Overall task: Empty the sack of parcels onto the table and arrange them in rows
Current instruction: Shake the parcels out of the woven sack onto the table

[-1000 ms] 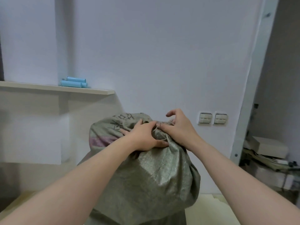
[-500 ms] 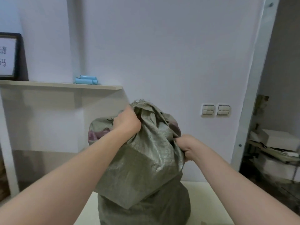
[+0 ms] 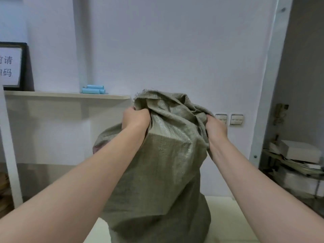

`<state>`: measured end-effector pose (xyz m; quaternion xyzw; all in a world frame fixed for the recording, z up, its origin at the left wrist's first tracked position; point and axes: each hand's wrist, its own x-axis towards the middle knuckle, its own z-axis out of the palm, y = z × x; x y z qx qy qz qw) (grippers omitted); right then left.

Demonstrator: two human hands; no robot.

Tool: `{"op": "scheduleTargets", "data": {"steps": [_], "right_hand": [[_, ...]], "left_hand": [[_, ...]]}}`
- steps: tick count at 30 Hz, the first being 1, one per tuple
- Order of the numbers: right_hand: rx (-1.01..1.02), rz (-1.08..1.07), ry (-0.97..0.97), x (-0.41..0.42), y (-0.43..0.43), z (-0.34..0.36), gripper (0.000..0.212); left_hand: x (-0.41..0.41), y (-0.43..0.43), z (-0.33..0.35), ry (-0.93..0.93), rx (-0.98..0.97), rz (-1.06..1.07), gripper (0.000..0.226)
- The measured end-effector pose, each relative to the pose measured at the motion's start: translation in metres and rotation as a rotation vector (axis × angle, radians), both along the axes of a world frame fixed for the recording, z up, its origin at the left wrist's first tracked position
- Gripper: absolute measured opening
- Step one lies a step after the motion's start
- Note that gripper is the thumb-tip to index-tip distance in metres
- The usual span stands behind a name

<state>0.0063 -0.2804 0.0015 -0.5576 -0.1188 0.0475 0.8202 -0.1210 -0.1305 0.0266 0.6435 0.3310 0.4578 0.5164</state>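
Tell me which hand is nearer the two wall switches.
Right. The right hand grips the sack just beside the wall switches; the left hand grips its opposite edge, the bunched mouth between it and them.

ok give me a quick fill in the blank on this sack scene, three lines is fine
1. The left hand and the right hand both hold the sack near its ____.
2. The rolls lying on the shelf are ____ in colour.
3. The two wall switches show to the ____ of the sack.
Missing words: top; blue; right.
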Motion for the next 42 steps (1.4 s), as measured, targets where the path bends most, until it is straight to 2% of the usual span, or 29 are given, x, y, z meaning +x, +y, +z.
{"op": "scheduleTargets", "data": {"steps": [1, 2, 4, 5, 6, 8, 10, 12, 13, 14, 15, 16, 17, 18, 20, 23, 24, 26, 27, 28, 29, 31, 34, 35, 37, 42], "right_hand": [[-0.026, 0.026, -0.039, 0.002, -0.003, 0.007, 0.011], [-0.064, 0.075, -0.077, 0.000, -0.006, 0.014, 0.016], [-0.190, 0.244, -0.129, -0.002, -0.011, 0.025, 0.046], [-0.324, 0.317, -0.181, -0.003, -0.013, 0.029, 0.062], [-0.501, 0.366, -0.276, -0.007, -0.014, 0.030, 0.067], [-0.827, 0.327, -0.507, -0.011, -0.016, 0.025, 0.054], [-0.934, 0.243, -0.618, -0.003, -0.015, 0.016, 0.035], [-0.939, 0.190, -0.660, 0.005, -0.014, 0.007, 0.030], [-0.940, 0.174, -0.663, 0.007, -0.013, 0.005, 0.032], [-0.911, 0.190, -0.664, 0.005, -0.012, 0.005, 0.033], [-0.851, 0.228, -0.651, 0.001, -0.012, 0.007, 0.030], [-0.773, 0.290, -0.608, -0.005, -0.012, 0.009, 0.025], [-0.688, 0.369, -0.541, -0.011, -0.012, 0.010, 0.019], [-0.630, 0.445, -0.489, -0.015, -0.012, 0.010, 0.014], [-0.590, 0.568, -0.447, -0.018, -0.012, 0.005, 0.014], [-0.592, 0.626, -0.427, -0.015, -0.010, -0.010, 0.018], [-0.574, 0.587, -0.423, -0.013, -0.008, -0.015, 0.020], [-0.538, 0.380, -0.408, -0.003, -0.004, -0.022, 0.022], [-0.580, 0.241, -0.389, 0.002, -0.004, -0.025, 0.026], [-0.686, 0.141, -0.360, 0.004, -0.007, -0.027, 0.039], [-0.817, 0.113, -0.292, 0.004, -0.010, -0.031, 0.052], [-0.970, 0.202, -0.137, -0.004, -0.013, -0.043, 0.061], [-0.947, 0.268, -0.048, -0.018, -0.007, -0.064, 0.052], [-0.939, 0.230, -0.067, -0.019, -0.001, -0.071, 0.047], [-0.955, 0.133, -0.090, -0.018, 0.009, -0.079, 0.050], [-0.990, -0.035, -0.024, -0.033, 0.020, -0.072, 0.037]], "left_hand": [[0.003, -0.002, 0.004, -0.005, 0.019, 0.006, 0.008], [0.007, -0.003, 0.007, -0.004, 0.022, 0.012, 0.021], [0.013, -0.003, 0.005, 0.001, -0.032, 0.001, 0.052], [0.015, -0.004, 0.001, 0.006, -0.059, -0.033, 0.059], [0.018, -0.005, -0.005, 0.021, -0.048, -0.052, 0.060], [0.022, -0.015, -0.017, 0.147, 0.111, -0.079, 0.043], [0.027, -0.025, -0.017, 0.297, 0.272, -0.102, 0.030], [0.028, -0.036, -0.005, 0.283, 0.235, -0.194, 0.022], [0.029, -0.040, 0.003, 0.189, 0.127, -0.301, 0.021], [0.029, -0.045, 0.011, 0.105, -0.011, -0.428, 0.031], [0.033, -0.047, 0.015, 0.089, -0.079, -0.489, 0.060], [0.037, -0.049, 0.018, 0.153, -0.036, -0.502, 0.094], [0.038, -0.050, 0.017, 0.303, 0.116, -0.446, 0.113], [0.039, -0.049, 0.013, 0.440, 0.276, -0.351, 0.119], [0.039, -0.039, 0.003, 0.601, 0.499, -0.207, 0.108], [0.035, -0.020, -0.007, 0.723, 0.631, -0.166, 0.069], [0.036, -0.013, -0.011, 0.764, 0.661, -0.136, 0.061], [0.035, -0.003, -0.016, 0.826, 0.670, -0.080, 0.048], [0.033, 0.000, -0.018, 0.840, 0.676, -0.052, 0.042], [0.031, 0.003, -0.019, 0.852, 0.691, -0.029, 0.038], [0.027, 0.005, -0.020, 0.858, 0.708, -0.015, 0.035], [0.018, 0.006, -0.021, 0.861, 0.731, -0.004, 0.036], [0.004, 0.006, -0.024, 0.851, 0.731, 0.014, 0.042], [-0.001, 0.007, -0.025, 0.847, 0.731, 0.024, 0.043], [-0.012, 0.010, -0.026, 0.837, 0.722, 0.039, 0.043], [-0.043, 0.021, -0.027, 0.757, 0.679, 0.023, 0.042]]}}
